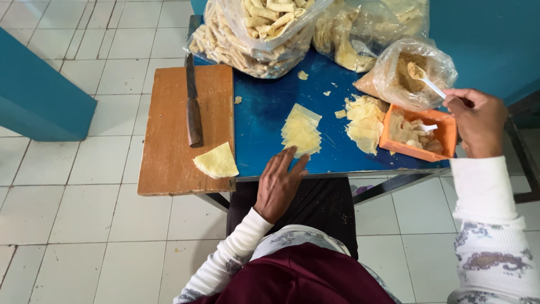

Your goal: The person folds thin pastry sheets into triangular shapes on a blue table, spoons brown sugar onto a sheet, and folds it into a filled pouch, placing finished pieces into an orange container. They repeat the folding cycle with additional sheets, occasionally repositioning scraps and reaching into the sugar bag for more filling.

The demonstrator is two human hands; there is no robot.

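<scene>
Holding white spoon [426, 80] in right hand [478, 121] grip, left hand [279, 183] touching wrapper stack [301, 130]

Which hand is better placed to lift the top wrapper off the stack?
Left. The left hand already rests with its fingertips on the wrapper stack at the table edge. The right hand is occupied holding a white spoon over the filling bag.

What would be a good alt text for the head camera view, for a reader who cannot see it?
A person's right hand lifts a white spoon of brown filling from a clear bag, while the left hand rests its fingers on a stack of thin yellow pastry sheets on a blue table. A knife lies on a wooden board.
</scene>
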